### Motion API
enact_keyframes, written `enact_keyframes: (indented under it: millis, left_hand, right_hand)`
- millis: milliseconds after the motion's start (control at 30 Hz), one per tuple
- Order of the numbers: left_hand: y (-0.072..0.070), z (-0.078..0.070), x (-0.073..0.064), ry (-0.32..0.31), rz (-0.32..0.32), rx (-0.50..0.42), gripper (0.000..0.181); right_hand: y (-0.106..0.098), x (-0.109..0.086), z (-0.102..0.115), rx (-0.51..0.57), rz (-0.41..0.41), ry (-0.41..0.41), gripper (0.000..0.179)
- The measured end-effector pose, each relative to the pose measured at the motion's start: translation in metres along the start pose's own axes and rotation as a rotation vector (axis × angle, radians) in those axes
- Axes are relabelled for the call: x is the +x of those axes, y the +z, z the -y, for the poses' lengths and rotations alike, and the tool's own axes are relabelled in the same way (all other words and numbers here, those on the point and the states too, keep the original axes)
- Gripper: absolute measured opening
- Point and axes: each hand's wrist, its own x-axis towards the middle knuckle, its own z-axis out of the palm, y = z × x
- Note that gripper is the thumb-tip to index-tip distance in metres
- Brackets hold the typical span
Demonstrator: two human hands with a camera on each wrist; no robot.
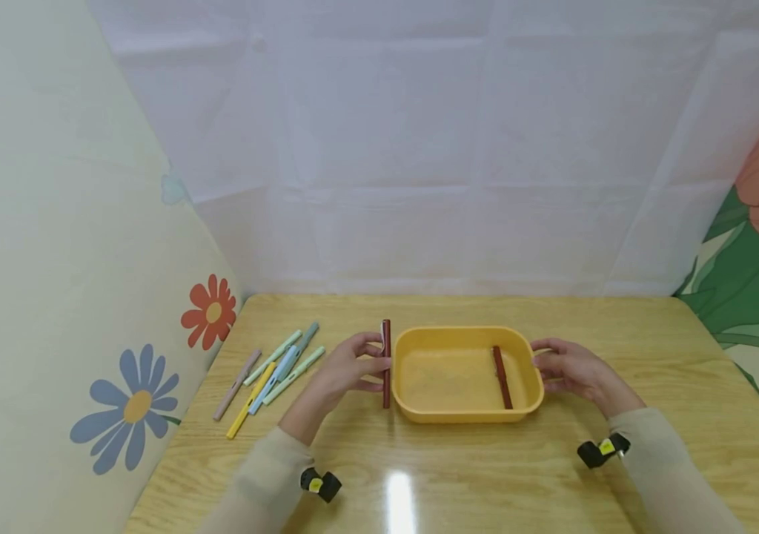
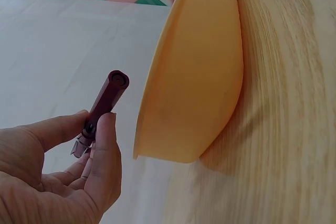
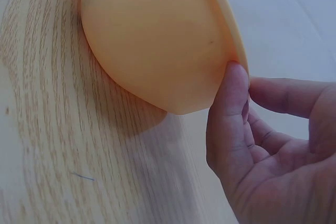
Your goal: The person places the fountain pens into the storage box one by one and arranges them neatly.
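My left hand point(image 1: 346, 365) pinches a dark red pen point(image 1: 387, 374) between thumb and fingers, just beside the left end of a yellow plastic tub point(image 1: 459, 417). In the left wrist view the pen point(image 2: 107, 95) points one round end toward the camera, and its silver clip shows near the fingers. A second dark red pen point(image 1: 502, 378) lies inside the tub, toward its right end. At that right end my right hand point(image 1: 573, 371) grips the rim. The right wrist view shows the thumb point(image 3: 233, 98) against the outer wall, with the index finger at the rim.
Several pens lie in a loose pile on the left of the wooden table point(image 1: 459, 475), among them a yellow pen point(image 1: 250, 400) and a mauve pen point(image 1: 237, 384). Pale green and blue ones overlap beside them. A white cloth point(image 1: 419, 185) hangs behind the table.
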Motion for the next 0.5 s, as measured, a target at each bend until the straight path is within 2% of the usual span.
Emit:
enact_keyframes:
  millis: [500]
  left_hand:
    - [0.018,-0.004,0.013,0.017,0.047,-0.06,0.056]
  right_hand:
    - [0.0,0.001,0.0,0.023,0.014,-0.008,0.048]
